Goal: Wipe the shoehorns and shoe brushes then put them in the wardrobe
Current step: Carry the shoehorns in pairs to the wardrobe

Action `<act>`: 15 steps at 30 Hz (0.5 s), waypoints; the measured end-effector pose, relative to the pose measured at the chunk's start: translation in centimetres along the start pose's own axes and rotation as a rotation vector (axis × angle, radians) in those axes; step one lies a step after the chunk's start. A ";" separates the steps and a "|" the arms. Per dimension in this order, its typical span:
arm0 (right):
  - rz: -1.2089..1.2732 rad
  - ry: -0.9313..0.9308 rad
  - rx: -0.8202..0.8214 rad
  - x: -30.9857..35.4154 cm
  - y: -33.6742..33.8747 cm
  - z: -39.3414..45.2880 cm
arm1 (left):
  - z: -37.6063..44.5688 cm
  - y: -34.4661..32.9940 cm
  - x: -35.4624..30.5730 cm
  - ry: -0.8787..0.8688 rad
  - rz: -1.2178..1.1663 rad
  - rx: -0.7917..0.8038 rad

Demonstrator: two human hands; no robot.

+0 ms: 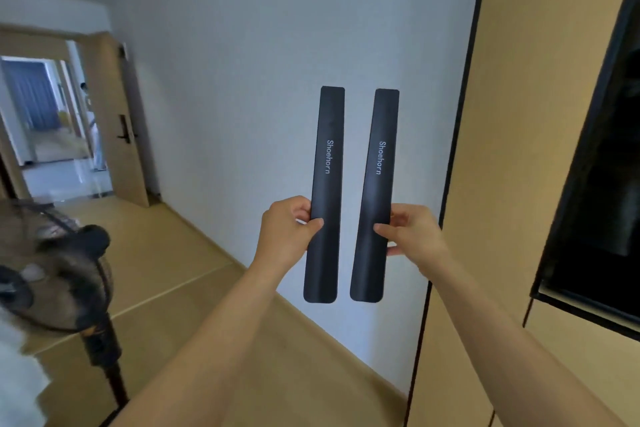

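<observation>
From the head camera, both bare arms reach out in front of a pale wall [242, 80]. The left hand [287, 232] pinches the left shoehorn [325, 191] a little below its middle, thumb across the front and fingers curled behind. The right hand [412, 236] holds the right shoehorn [375, 194] the same way, thumb tip on the face and fingers wrapped round the far edge. Both shoehorns are long, black and upright, side by side with a narrow gap between them, not touching, each printed "Shoehorn" down its length, the rounded ends pointing down.

To the right stands a tall wooden wardrobe [512, 149], with a dark-framed panel [602, 166] at the edge; whether that is glass or an open compartment I cannot tell. On the left a black standing fan [69, 270] sits on the wooden floor [180, 253], and beyond it an open door [114, 114] shows another room, blurred.
</observation>
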State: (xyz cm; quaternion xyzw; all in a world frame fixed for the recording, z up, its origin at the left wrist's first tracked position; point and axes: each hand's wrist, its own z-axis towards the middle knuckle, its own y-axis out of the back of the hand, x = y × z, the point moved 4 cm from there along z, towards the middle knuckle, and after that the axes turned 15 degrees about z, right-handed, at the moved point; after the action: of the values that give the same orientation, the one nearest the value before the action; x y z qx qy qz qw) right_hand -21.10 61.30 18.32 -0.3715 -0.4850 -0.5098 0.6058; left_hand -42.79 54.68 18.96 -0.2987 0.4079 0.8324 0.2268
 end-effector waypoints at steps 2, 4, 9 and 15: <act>0.016 -0.006 0.036 -1.2 -1.4 3.0 | 1.9 -0.2 1.9 0.027 0.020 -0.024; 0.034 -0.013 0.076 -2.4 -3.0 5.9 | 4.0 -0.4 4.1 0.054 0.031 -0.049; 0.022 -0.016 0.153 -5.6 -7.8 13.2 | 9.6 -0.7 9.8 0.091 0.052 -0.113; -0.016 0.008 0.226 -8.2 -14.9 24.2 | 19.7 -1.1 17.3 0.104 0.043 -0.154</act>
State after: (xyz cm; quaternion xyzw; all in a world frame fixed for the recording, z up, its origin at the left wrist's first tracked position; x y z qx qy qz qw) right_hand -40.76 83.24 15.93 -0.2951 -0.5398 -0.4580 0.6417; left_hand -60.62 73.67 16.17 -0.3493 0.3604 0.8493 0.1638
